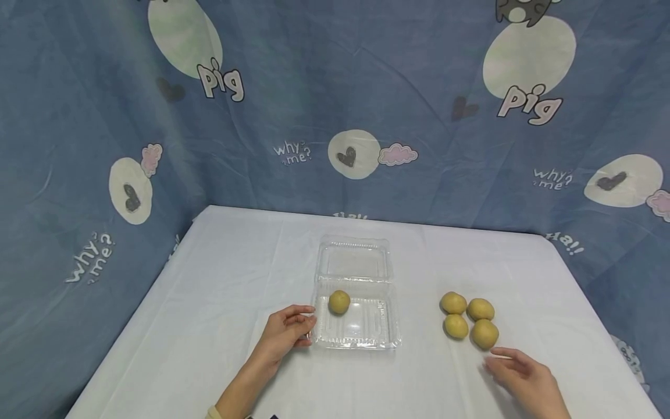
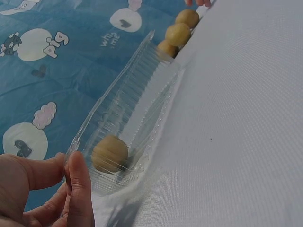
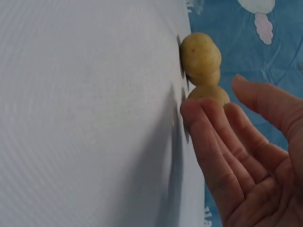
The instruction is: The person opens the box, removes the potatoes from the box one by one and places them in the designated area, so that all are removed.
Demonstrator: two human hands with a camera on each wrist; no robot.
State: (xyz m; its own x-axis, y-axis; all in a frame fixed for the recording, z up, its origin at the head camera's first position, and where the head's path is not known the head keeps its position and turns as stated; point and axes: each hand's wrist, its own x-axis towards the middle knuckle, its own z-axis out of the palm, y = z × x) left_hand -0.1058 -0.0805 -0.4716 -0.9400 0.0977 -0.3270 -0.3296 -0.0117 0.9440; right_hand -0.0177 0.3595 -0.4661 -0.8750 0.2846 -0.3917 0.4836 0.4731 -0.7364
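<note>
A clear plastic clamshell box (image 1: 387, 323) lies on the table with its lid spread flat toward the back. One round yellow potato (image 1: 339, 302) sits inside, in the far left part of the base. My left hand (image 1: 288, 330) pinches the box's left rim between thumb and fingers, as the left wrist view shows close up. To the right, several more potatoes (image 1: 456, 327) stand in a tight cluster. My right hand (image 1: 526, 378) is just in front of the nearest potato (image 1: 484, 334), fingers extended, thumb apart, nothing in it.
A white cloth (image 1: 235, 262) covers the table. Behind and at both sides hangs a blue printed curtain (image 1: 272, 70), close to the table's back edge. Between box and potato cluster lies a stretch of white cloth.
</note>
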